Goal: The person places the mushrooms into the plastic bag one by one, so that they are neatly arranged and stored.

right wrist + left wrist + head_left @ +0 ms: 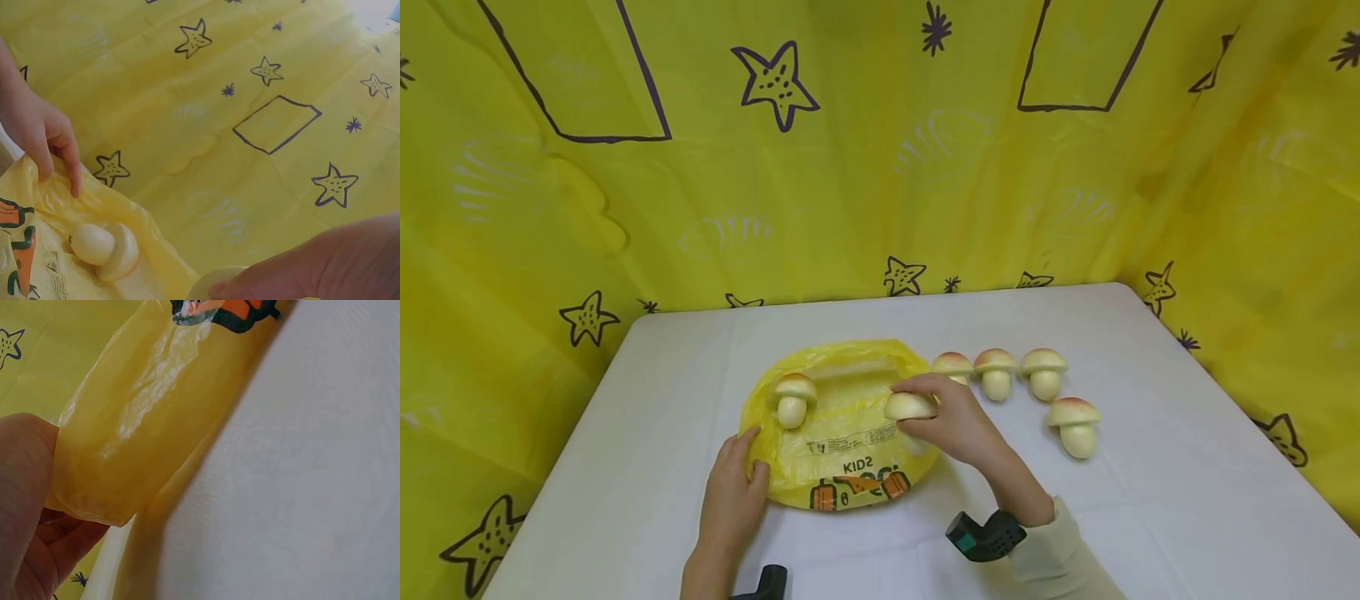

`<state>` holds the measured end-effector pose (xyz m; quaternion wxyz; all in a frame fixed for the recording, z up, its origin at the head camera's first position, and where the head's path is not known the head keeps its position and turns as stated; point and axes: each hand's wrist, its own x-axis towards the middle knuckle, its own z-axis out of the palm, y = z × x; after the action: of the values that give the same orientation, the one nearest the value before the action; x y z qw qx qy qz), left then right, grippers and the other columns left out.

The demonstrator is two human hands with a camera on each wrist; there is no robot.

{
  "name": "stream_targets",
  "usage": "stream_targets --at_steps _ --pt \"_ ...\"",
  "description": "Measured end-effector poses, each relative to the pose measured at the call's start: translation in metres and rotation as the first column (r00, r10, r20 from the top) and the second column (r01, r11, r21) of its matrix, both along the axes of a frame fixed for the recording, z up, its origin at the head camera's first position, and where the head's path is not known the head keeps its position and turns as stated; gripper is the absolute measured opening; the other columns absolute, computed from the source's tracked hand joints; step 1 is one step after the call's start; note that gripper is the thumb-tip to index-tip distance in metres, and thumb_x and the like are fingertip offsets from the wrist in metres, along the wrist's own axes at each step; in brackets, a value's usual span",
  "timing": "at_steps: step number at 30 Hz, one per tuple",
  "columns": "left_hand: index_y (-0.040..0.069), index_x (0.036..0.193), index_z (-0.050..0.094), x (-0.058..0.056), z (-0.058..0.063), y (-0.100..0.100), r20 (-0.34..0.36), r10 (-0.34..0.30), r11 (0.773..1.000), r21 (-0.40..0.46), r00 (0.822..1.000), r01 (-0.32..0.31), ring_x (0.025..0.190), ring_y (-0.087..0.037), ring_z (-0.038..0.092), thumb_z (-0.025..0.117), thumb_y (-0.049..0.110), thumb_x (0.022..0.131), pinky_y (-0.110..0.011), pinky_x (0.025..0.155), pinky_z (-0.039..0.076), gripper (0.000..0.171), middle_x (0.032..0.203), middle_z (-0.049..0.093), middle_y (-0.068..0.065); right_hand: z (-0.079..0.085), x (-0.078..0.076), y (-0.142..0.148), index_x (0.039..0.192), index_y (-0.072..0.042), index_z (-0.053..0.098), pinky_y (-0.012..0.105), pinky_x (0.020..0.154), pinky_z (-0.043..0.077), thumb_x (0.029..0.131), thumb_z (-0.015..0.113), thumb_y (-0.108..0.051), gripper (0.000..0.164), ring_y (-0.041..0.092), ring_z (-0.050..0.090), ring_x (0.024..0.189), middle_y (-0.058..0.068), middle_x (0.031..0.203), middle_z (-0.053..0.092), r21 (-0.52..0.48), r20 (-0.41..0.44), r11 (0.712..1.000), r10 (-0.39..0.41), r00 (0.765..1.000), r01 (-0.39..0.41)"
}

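A yellow plastic bag (842, 454) with printed carrots and lettering lies spread open on the table. My left hand (735, 487) pinches its left edge, the thumb on one side of the film (125, 425) and fingers behind it. One toy mushroom (792, 400), with a cream stem and red-tinged cap, rests inside the bag near that side. Over the bag's right part, my right hand (951, 417) grips another mushroom (910, 406) between thumb and fingers; only its pale cap shows, its stem side being hidden.
Right of the bag, several mushrooms stand on the white table (1157, 400): a row of three, with the middle one (996, 375) close to its neighbours, and one nearer mushroom (1075, 427). A yellow patterned curtain (850, 208) hangs behind and at both sides.
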<state>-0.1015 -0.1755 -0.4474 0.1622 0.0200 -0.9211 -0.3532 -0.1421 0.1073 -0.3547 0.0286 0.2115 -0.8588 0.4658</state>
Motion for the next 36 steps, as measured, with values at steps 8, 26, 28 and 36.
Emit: stream_targets --at_steps 8,26,28,36 --pt "-0.004 0.125 0.049 -0.001 0.000 -0.001 0.007 -0.009 1.000 0.007 1.000 0.009 0.116 -0.036 0.044 0.049 0.002 0.084 -0.050 0.095 0.036 0.042 0.123 0.049 -0.021 0.002 -0.001 -0.012 0.108 -0.008 0.067 0.036 0.078 0.048 0.072 0.075 -0.004 0.037 0.024 0.055 0.102 0.008 0.110 0.061 0.002 0.026 1.000 -0.007 1.000 0.007" --pt "-0.006 0.124 0.050 -0.001 0.002 -0.002 -0.012 -0.018 1.000 0.006 1.000 0.018 0.115 -0.036 0.046 0.050 -0.001 0.083 -0.050 0.094 0.036 0.041 0.121 0.050 -0.022 0.007 -0.026 -0.046 0.110 -0.006 0.066 0.038 0.081 0.048 0.074 0.073 -0.005 0.037 0.025 0.054 0.106 0.009 0.114 0.060 0.036 0.078 0.999 0.006 0.997 -0.009" --pt "-0.006 0.123 0.051 -0.001 0.002 -0.002 -0.016 -0.017 1.000 0.005 1.000 0.017 0.114 -0.036 0.046 0.050 -0.001 0.083 -0.050 0.094 0.036 0.041 0.120 0.050 -0.022 0.004 -0.030 -0.049 0.110 -0.004 0.066 0.037 0.079 0.048 0.074 0.073 -0.005 0.037 0.026 0.054 0.105 0.010 0.113 0.060 0.033 0.088 0.999 0.015 0.996 -0.018" --pt "-0.005 0.125 0.050 -0.001 0.002 -0.002 0.001 -0.016 1.000 0.013 1.000 0.016 0.116 -0.036 0.045 0.049 0.000 0.083 -0.050 0.095 0.035 0.042 0.121 0.049 -0.022 0.000 -0.037 -0.061 0.110 -0.006 0.066 0.036 0.078 0.049 0.074 0.073 -0.006 0.036 0.026 0.055 0.103 0.010 0.114 0.060 0.030 0.132 0.999 -0.018 0.991 0.015"
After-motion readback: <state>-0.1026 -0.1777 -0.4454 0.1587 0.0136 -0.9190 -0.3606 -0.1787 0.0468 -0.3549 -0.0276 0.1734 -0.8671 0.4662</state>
